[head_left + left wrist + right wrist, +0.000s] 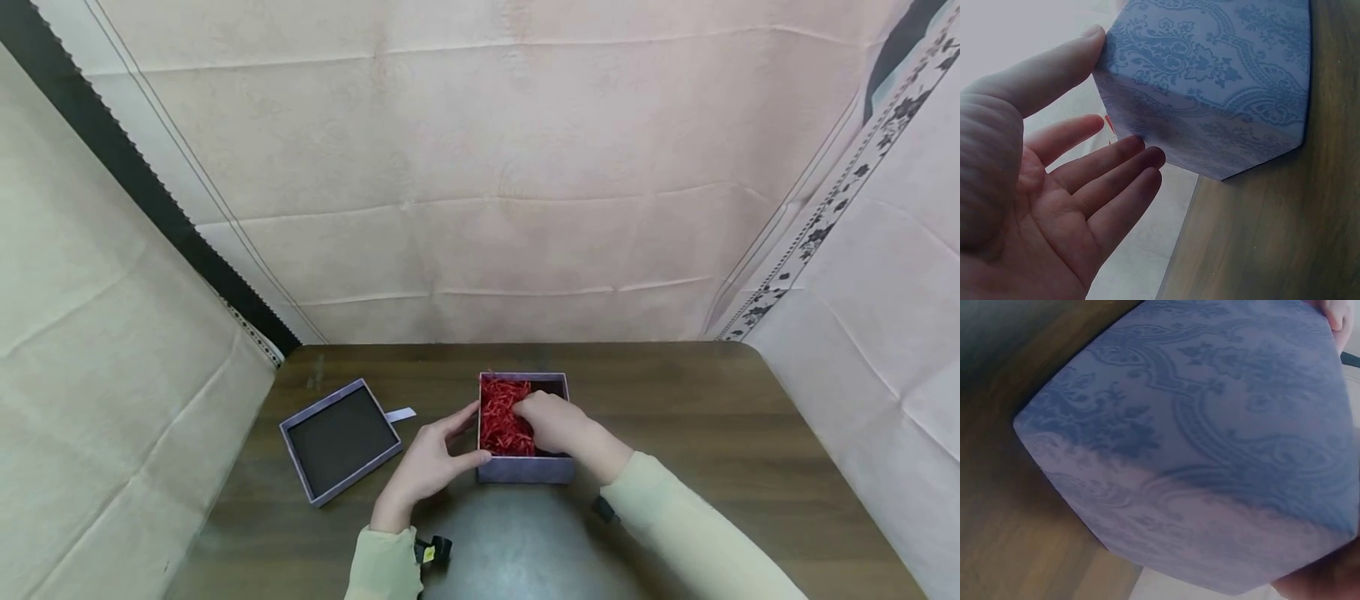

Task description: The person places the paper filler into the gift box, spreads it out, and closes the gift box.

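Observation:
A patterned blue-lavender gift box (525,471) stands on the table, with red shredded paper (504,417) filling its left part and a dark interior showing at the right. My left hand (431,458) is at the box's left side, thumb tip on the near left corner. In the left wrist view its fingers (1119,206) are nearly straight along the patterned side wall. My right hand (553,423) reaches down into the box at the right edge of the shreds; its fingertips are hidden there. The right wrist view is mostly filled by the box's outer walls (1210,444).
Left of the box lies the lid (341,442), dark inside up, with a pale ribbon tab (401,414) at its right edge. Both lie on a brown wooden table (675,400). Pale cloth (487,167) hangs behind and on both sides.

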Demonstrator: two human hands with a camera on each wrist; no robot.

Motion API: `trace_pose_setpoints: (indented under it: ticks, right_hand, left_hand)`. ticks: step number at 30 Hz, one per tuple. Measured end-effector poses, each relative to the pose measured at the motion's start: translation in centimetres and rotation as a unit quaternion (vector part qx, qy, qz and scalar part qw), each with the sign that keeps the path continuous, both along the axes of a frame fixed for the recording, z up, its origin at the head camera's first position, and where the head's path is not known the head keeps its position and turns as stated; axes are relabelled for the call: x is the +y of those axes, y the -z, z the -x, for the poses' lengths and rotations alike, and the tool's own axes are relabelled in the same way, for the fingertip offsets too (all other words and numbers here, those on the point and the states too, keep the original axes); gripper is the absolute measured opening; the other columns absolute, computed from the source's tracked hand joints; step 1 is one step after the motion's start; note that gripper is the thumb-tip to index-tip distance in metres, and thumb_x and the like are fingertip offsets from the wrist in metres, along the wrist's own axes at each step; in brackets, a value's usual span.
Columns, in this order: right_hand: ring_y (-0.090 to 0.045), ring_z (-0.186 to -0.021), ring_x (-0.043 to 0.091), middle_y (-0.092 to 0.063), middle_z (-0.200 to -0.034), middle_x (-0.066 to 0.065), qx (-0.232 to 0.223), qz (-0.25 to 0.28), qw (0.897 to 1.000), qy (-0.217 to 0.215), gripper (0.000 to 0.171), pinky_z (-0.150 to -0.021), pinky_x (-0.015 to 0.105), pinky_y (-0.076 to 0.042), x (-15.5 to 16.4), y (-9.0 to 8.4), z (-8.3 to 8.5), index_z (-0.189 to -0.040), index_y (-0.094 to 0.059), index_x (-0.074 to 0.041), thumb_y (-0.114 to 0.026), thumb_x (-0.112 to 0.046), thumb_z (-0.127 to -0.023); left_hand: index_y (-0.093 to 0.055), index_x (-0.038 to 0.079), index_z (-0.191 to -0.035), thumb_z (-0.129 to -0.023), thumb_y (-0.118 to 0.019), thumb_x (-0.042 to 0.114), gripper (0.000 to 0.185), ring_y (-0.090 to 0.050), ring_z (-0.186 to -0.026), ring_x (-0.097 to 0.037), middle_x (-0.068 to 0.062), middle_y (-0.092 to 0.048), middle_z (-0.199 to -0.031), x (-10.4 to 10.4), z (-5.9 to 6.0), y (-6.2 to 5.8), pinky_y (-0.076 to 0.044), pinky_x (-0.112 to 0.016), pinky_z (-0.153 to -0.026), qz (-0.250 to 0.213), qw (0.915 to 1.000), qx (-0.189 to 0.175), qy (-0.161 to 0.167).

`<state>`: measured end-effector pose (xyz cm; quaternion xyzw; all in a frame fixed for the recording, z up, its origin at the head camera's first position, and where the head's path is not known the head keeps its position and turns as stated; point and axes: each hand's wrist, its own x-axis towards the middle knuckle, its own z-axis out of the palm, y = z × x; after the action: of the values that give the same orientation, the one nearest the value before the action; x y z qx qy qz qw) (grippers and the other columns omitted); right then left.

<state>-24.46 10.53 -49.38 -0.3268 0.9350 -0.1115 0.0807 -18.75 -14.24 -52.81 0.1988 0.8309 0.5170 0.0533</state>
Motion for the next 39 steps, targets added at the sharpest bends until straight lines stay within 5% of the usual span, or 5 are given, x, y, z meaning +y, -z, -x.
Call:
trace_pose_setpoints:
  ticks: [8, 20, 27, 34, 39]
  right_hand:
    - [-0.056, -0.075, 0.013, -0.065, -0.083, -0.005, -0.016, -0.006, 0.999, -0.036, 0.019, -0.069, 0.031, -0.053, 0.9, -2.0, 0.0, -0.096, -0.076, -0.015, -0.084, 0.0, -0.087]
    - [-0.066, -0.121, 0.028, -0.068, -0.136, 0.007, -0.029, 0.09, 0.995, -0.027, 0.051, -0.099, 0.047, -0.058, 4.2, -7.7, 0.0, -0.138, -0.074, -0.015, -0.087, -0.008, -0.089]
    - [-0.051, -0.142, 0.035, -0.044, -0.165, 0.012, -0.042, 0.044, 0.997, -0.04, 0.078, -0.103, 0.05, -0.057, 2.2, -4.9, -0.1, -0.153, -0.062, -0.026, -0.093, -0.011, -0.083]
    - [-0.065, -0.128, 0.034, -0.061, -0.149, 0.017, 0.005, -0.015, 0.999, -0.051, 0.053, -0.098, 0.046, -0.06, 0.0, -0.7, -0.2, -0.136, -0.077, -0.016, -0.084, 0.002, -0.086]
    - [-0.065, -0.129, 0.033, -0.061, -0.149, 0.015, -0.002, -0.027, 0.999, -0.042, 0.054, -0.098, 0.046, -0.06, -0.1, -0.9, -0.5, -0.137, -0.076, -0.017, -0.084, 0.001, -0.086]
  left_hand:
    - [-0.049, 0.019, -0.163, -0.095, -0.085, 0.029, 0.078, -0.058, -0.14, -0.034, -0.006, -0.052, -0.161, 0.1, 0.2, 0.0, -0.048, -0.054, -0.114, 0.001, 1.0, 0.002, -0.005]
    - [-0.049, 0.019, -0.163, -0.095, -0.086, 0.028, 0.078, -0.056, -0.142, -0.034, -0.007, -0.052, -0.161, -0.3, 0.5, -0.5, -0.047, -0.054, -0.114, 0.0, 1.0, 0.007, -0.004]
    - [-0.049, 0.021, -0.163, -0.094, -0.086, 0.031, 0.079, -0.056, -0.142, -0.033, -0.006, -0.052, -0.161, -0.4, 0.3, -0.4, -0.047, -0.054, -0.114, 0.005, 1.0, 0.003, -0.007]
    - [-0.048, 0.019, -0.163, -0.094, -0.086, 0.031, 0.08, -0.056, -0.142, -0.031, -0.005, -0.051, -0.161, -0.1, -0.1, -0.2, -0.047, -0.051, -0.115, 0.007, 0.9999, -0.004, -0.009]
    - [-0.048, 0.016, -0.163, -0.094, -0.086, 0.03, 0.08, -0.056, -0.142, -0.032, -0.007, -0.051, -0.161, -0.1, -0.2, 0.0, -0.047, -0.052, -0.115, 0.003, 1.0, -0.001, -0.003]
